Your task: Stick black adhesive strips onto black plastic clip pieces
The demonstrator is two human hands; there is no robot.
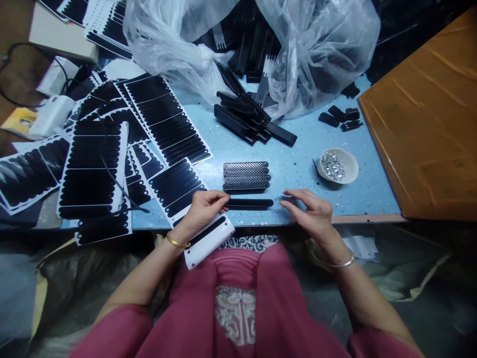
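Note:
My left hand (206, 209) pinches the left end of a narrow black strip with rounded ends (250, 204), held level near the table's front edge. Just off the strip's right end is my right hand (313, 211), thumb and fingers apart with nothing between them. Behind the strip lies a neat row of black pieces with a mesh pattern (246, 176). Under my left wrist, a white backing sheet of black stickers (179, 186) hangs over the table edge, its near end (210, 246) partly bare.
More sheets of black stickers (91, 169) pile up on the left, crossed by a dark cable. At the back, clear plastic bags (316, 64) spill black plastic parts (253, 117). A white bowl of small shiny pieces (348, 166) and an orange-brown panel (428, 124) are on the right.

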